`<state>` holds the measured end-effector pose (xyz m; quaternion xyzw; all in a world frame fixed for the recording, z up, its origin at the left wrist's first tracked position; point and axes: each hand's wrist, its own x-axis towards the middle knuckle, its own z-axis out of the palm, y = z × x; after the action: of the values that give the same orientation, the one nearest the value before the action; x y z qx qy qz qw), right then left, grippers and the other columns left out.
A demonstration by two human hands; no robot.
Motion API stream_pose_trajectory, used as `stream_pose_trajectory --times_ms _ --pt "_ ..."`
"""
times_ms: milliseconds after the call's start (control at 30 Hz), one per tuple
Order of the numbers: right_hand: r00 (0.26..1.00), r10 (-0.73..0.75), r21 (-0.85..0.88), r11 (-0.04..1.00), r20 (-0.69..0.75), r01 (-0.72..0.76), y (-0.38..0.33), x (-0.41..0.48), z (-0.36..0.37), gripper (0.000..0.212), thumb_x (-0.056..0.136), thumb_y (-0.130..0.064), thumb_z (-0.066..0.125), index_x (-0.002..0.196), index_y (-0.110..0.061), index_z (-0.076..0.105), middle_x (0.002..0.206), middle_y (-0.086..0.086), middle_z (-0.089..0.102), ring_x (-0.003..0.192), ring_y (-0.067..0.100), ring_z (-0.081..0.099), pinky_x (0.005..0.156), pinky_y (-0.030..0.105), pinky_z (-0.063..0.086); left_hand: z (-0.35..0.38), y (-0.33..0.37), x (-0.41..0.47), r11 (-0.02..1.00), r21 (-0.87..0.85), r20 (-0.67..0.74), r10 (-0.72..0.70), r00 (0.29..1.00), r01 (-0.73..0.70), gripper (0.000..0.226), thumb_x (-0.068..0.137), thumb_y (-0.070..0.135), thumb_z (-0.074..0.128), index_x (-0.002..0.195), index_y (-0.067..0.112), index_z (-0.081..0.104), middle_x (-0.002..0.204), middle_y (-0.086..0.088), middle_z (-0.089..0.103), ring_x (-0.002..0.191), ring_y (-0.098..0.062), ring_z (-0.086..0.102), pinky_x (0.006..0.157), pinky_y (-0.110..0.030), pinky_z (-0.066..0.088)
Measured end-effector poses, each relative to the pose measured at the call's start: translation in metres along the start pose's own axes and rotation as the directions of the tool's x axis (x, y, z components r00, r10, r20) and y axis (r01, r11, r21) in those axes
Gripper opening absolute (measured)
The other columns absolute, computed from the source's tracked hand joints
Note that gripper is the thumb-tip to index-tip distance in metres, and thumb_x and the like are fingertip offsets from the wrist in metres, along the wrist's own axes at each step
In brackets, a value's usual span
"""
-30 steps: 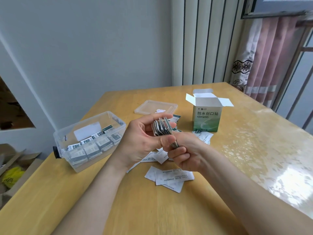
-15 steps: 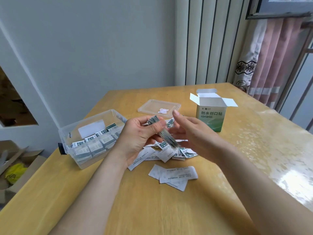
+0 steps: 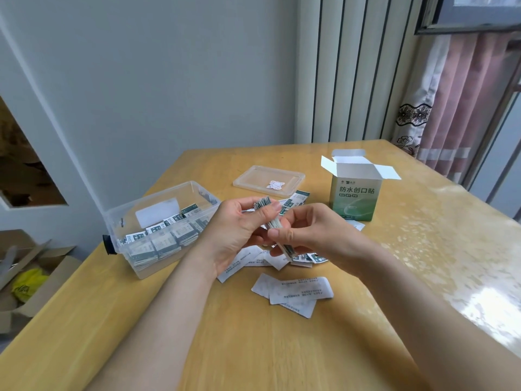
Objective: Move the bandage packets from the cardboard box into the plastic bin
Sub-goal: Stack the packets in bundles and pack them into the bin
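Left hand point(image 3: 236, 230) gripped the stack of bandage packets point(image 3: 262, 202) above mid-table, thumb on top | right hand point(image 3: 313, 232) pinched its lower part | plastic bin point(image 3: 158, 197) stood left, part-filled | cardboard box point(image 3: 356, 198) stood far right, flaps open | loose packets point(image 3: 296, 292) lay beneath.

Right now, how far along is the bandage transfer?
Done: rows of packets already sit in the plastic bin. In hand: left hand and right hand both grip a stack. Left: loose packets on the table; cardboard box is open, contents hidden.
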<state>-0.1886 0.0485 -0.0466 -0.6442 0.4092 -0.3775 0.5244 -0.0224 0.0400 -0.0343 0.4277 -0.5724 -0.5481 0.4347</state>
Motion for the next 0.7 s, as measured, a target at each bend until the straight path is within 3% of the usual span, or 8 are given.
stream_pose_trajectory --times_ms 100,200,233,300,367,500,600,700 --pt "0.998 0.057 0.141 0.988 -0.003 -0.056 -0.001 -0.001 -0.005 0.04 0.074 -0.028 0.075 0.093 0.003 0.06 0.088 0.02 0.071 0.079 0.027 0.071 0.068 0.028 0.055 -0.005 -0.003 0.003 0.983 0.152 -0.002 0.107 0.994 -0.106 0.057 0.074 0.048 0.075 0.123 0.025 0.059 0.112 0.001 0.07 0.082 -0.009 0.063 0.061 -0.02 0.05" --pt "0.993 0.117 0.296 0.949 -0.019 -0.106 -0.001 0.0 -0.01 0.055 0.073 -0.03 0.075 0.11 0.007 0.06 0.094 0.024 0.067 0.076 0.025 0.069 0.064 0.029 0.056 -0.006 -0.005 0.001 0.798 0.519 0.119 0.289 0.95 -0.307 0.098 0.058 0.059 0.082 0.139 0.054 0.027 0.143 0.026 0.033 0.129 0.0 0.036 0.1 -0.027 0.04" --pt "0.991 0.134 0.334 0.934 -0.003 -0.125 -0.001 -0.001 -0.01 0.05 0.073 -0.029 0.075 0.107 0.005 0.062 0.092 0.022 0.068 0.073 0.023 0.069 0.061 0.028 0.056 -0.001 -0.005 -0.001 0.739 0.578 0.173 0.305 0.937 -0.347 0.11 0.055 0.056 0.085 0.141 0.058 0.017 0.146 0.032 0.022 0.136 0.003 0.022 0.107 -0.027 0.032" --pt "0.989 0.142 0.367 0.919 0.036 -0.146 -0.001 -0.001 -0.009 0.023 0.076 -0.026 0.071 0.082 -0.004 0.068 0.075 0.013 0.07 0.06 0.017 0.068 0.052 0.024 0.053 0.011 -0.007 -0.006 0.653 0.645 0.228 0.331 0.916 -0.397 0.121 0.056 0.047 0.088 0.143 0.057 0.005 0.147 0.036 0.011 0.136 0.011 0.008 0.109 -0.025 0.024" --pt "0.989 0.136 0.377 0.914 0.064 -0.15 -0.003 -0.002 -0.005 0.018 0.079 -0.024 0.066 0.066 -0.012 0.066 0.06 0.005 0.065 0.044 0.011 0.059 0.042 0.02 0.046 0.017 -0.012 -0.007 0.632 0.654 0.226 0.36 0.905 -0.415 0.119 0.061 0.04 0.088 0.144 0.055 0.005 0.146 0.034 0.012 0.131 0.017 0.008 0.109 -0.025 0.027" --pt "0.989 0.127 0.4 0.905 0.077 -0.147 -0.001 -0.001 -0.007 0.017 0.08 -0.022 0.065 0.081 -0.006 0.063 0.067 0.008 0.068 0.052 0.014 0.066 0.046 0.022 0.049 0.011 -0.013 -0.004 0.694 0.592 0.194 0.371 0.908 -0.41 0.106 0.064 0.031 0.086 0.143 0.054 0.017 0.143 0.026 0.023 0.136 0.004 0.023 0.1 -0.038 0.048" --pt "0.986 0.133 0.395 0.904 0.102 -0.163 0.0 -0.001 -0.009 0.019 0.078 -0.023 0.067 0.084 -0.005 0.06 0.072 0.01 0.069 0.057 0.015 0.067 0.048 0.023 0.051 0.01 -0.011 -0.005 0.669 0.611 0.218 0.372 0.902 -0.423 0.102 0.063 0.034 0.085 0.14 0.055 0.022 0.139 0.026 0.029 0.132 0.003 0.03 0.098 -0.036 0.05" --pt "0.983 0.127 0.396 0.902 0.132 -0.17 0.0 0.0 -0.01 0.035 0.078 -0.024 0.071 0.102 -0.002 0.058 0.083 0.016 0.067 0.061 0.019 0.068 0.052 0.025 0.052 0.008 -0.012 -0.005 0.654 0.626 0.226 0.37 0.901 -0.425 0.095 0.064 0.037 0.084 0.139 0.053 0.027 0.136 0.026 0.033 0.132 0.003 0.028 0.104 -0.033 0.043"
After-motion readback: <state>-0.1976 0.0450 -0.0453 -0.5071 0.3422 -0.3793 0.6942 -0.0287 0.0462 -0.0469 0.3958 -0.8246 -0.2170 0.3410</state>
